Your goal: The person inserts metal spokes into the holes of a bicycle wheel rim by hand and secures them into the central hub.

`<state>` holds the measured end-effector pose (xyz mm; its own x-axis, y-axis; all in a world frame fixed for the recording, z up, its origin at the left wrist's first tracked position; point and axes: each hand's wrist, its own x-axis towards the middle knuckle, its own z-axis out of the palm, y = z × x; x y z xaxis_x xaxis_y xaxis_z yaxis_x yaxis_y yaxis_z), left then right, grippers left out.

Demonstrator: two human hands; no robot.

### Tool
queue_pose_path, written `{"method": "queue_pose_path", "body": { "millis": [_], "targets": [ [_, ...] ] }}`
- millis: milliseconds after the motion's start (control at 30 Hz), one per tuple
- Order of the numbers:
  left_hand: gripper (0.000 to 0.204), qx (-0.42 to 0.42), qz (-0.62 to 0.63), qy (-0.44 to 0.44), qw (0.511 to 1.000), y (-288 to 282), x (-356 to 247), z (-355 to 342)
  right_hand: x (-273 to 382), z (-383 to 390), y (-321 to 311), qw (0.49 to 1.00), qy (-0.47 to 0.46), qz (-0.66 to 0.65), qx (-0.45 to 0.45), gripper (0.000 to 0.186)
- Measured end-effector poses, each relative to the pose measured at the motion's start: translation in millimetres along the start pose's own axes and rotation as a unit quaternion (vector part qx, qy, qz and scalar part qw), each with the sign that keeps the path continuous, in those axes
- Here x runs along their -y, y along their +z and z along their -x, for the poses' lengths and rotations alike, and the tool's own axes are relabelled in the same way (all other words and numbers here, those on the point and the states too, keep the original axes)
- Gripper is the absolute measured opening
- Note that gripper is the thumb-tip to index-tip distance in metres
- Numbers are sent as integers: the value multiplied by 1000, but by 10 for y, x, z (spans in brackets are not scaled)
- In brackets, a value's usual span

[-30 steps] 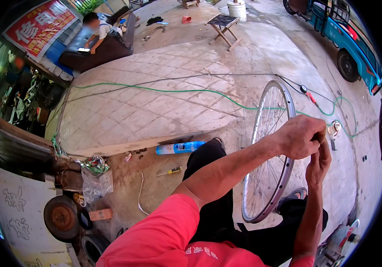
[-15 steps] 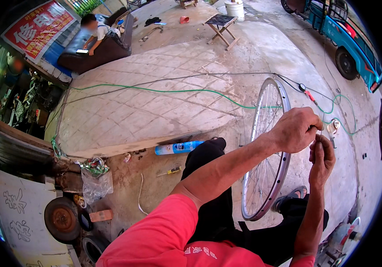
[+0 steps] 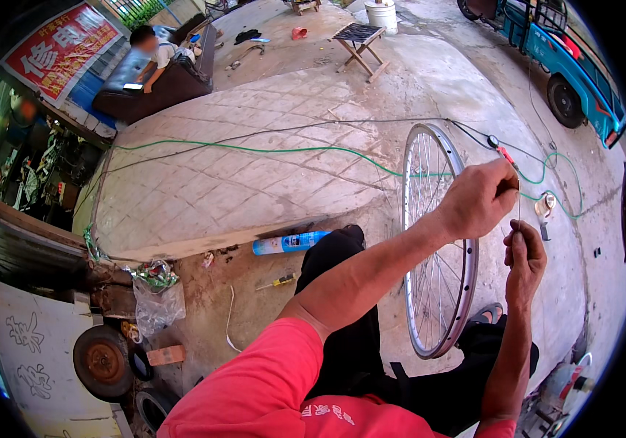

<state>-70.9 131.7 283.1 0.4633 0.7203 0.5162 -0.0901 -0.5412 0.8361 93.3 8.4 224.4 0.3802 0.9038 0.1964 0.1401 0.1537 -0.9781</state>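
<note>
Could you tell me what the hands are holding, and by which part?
A thin spoke, pinched at its top by the left hand and at its bottom by the right hand.

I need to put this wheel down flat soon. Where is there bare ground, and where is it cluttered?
Bare: the paved slab between the green hose and the spray can. Crowded: by the plastic bag, screwdriver and small rusty wheel.
</note>
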Motion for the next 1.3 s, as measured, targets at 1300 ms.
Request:
{"method": "queue_pose_path", "body": {
  "millis": [1300],
  "targets": [
    [13, 46, 261, -180, 947, -339, -67, 160, 129, 253, 246, 1000, -4, 12, 27, 24]
  ]
}}
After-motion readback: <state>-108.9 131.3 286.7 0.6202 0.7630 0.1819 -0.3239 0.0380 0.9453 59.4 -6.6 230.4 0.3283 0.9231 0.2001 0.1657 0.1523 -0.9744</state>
